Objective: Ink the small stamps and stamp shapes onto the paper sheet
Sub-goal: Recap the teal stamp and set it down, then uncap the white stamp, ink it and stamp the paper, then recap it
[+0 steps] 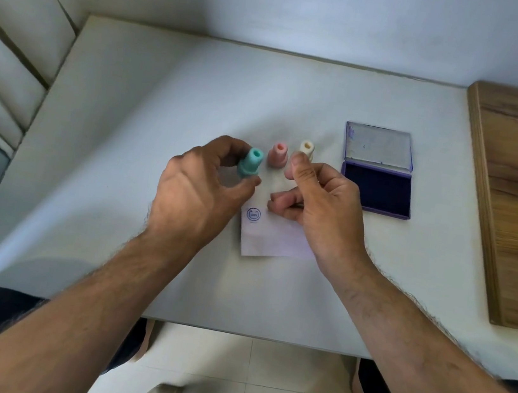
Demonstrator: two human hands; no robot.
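Observation:
My left hand [199,188] grips a teal stamp [251,162] between thumb and fingers, tilted, just above the table. A pink stamp [278,155] and a cream stamp [307,148] stand upright behind my hands. My right hand [319,205] hovers with curled fingers, its thumb pressed to the forefinger in front of the cream stamp's base; I see nothing held in it. The small paper sheet [273,240] lies under both hands and bears one round blue print at its top left. The ink pad [375,187] lies open to the right, its lid flipped back.
The white table [123,160] meets a wall at the back. A wooden board [517,199] lies along the right side. Cushioned seating is at the left. Below the table's front edge are my knees and the tiled floor.

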